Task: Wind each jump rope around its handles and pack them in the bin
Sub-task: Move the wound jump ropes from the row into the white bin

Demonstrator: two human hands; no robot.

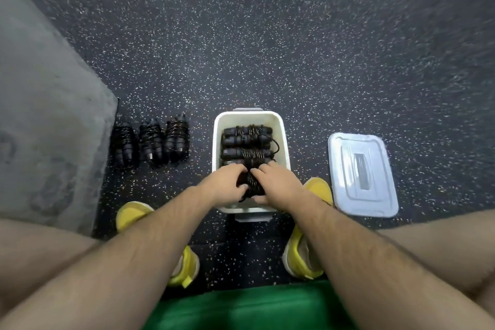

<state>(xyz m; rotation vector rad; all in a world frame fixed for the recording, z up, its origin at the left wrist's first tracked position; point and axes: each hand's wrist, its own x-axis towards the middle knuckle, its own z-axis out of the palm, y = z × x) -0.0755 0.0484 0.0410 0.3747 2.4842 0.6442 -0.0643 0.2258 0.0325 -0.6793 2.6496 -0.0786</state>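
Your fingers (pixel 242 169) curl round a wound rope (pixel 250 182), one hand at each end: the left hand (pixel 227 182) grips the end toward frame left, the right hand (pixel 276 182) the end toward frame right. The rope lies crosswise at the near end of the bin (pixel 284 142), at lower centre of the frame; whether it already rests on the bottom or hangs just above it cannot be told, since both hands cover it.

To seat it well, keep it level and parallel to the two packed ropes (pixel 247 146) beyond it, and ease it down against the nearer of them so that the row stays tight. A loose loop (pixel 276 143) juts from the packed ropes toward the bin's right wall; judge whether your own coil has a free end too, and pin it under a thumb as you let go, or the winding may slacken. Release both hands together, not one first.

The bin is white, open-topped, with grey latches at its far and near ends. It holds the two packed ropes lying across it, plus the one in your grip. Its lid (pixel 363 174) lies flat on the floor (pixel 267 35) at frame right, apart from the bin. Three more wound ropes (pixel 150 143) lie side by side on the floor left of the bin, beside a grey mat (pixel 40 115), not yet packed. Your yellow shoes (pixel 320 189) flank the bin's near end.
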